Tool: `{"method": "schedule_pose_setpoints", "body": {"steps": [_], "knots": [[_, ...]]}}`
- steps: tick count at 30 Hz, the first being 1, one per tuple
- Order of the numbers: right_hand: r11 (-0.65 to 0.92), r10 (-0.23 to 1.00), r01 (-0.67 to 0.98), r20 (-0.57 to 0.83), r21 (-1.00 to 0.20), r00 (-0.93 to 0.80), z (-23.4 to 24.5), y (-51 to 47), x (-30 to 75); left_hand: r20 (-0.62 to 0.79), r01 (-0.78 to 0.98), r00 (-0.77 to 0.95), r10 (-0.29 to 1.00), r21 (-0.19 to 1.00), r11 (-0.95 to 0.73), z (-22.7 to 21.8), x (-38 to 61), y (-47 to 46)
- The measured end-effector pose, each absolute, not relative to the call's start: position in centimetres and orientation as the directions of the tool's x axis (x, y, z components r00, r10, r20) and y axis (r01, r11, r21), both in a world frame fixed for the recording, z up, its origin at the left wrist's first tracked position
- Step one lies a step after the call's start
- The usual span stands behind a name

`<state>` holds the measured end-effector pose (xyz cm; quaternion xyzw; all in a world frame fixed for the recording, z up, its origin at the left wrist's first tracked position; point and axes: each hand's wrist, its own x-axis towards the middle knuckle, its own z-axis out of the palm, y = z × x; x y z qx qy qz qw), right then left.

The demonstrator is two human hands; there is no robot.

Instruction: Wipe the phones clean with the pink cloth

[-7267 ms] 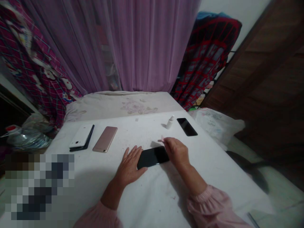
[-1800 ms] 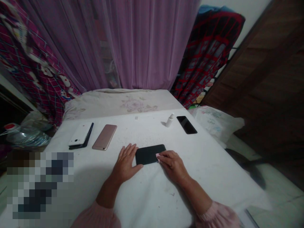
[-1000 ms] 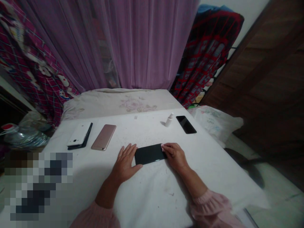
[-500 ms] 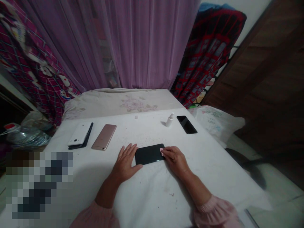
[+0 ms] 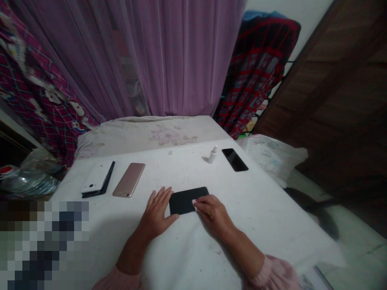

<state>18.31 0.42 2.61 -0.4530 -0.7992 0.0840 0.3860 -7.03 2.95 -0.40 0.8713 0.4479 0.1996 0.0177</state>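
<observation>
white bed sheet (image 5: 187, 257) carries everything here. nearest, the left hand (image 5: 155, 213) lies open and flat with its fingers spread, the thumb just touching the lower left edge of a black smartphone (image 5: 184, 200), which lies on the sheet between the hands. the right hand (image 5: 213, 215) is curled over the phone's right end, its fingertips pinching a small pale pink scrap (image 5: 194, 204) against the dark surface. compared with half a second earlier, this hand has slid further left across the phone. farther off lie a rose-gold phone (image 5: 129, 180), a white phone on a dark case (image 5: 96, 177), a small white spray bottle (image 5: 213, 155) and a second black phone (image 5: 235, 160), then a floral pillow (image 5: 148, 137) and a purple curtain (image 5: 181, 60).
</observation>
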Motion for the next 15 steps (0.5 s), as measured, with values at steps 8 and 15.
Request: {"method": "schedule_pose_setpoints", "body": {"steps": [8,15], "knots": [[0.488,0.818,0.748,0.535,-0.45,-0.212,2.0,4.9,18.3,0.299,0.771,0.524,0.797,0.23,-0.594,-0.4,-7.1,3.1],[0.603,0.773,0.646,0.541,-0.467,-0.331,2.7,1.4,15.8,0.31,0.776,0.515,0.799,0.228,-0.588,-0.2,-7.0,3.0]]}}
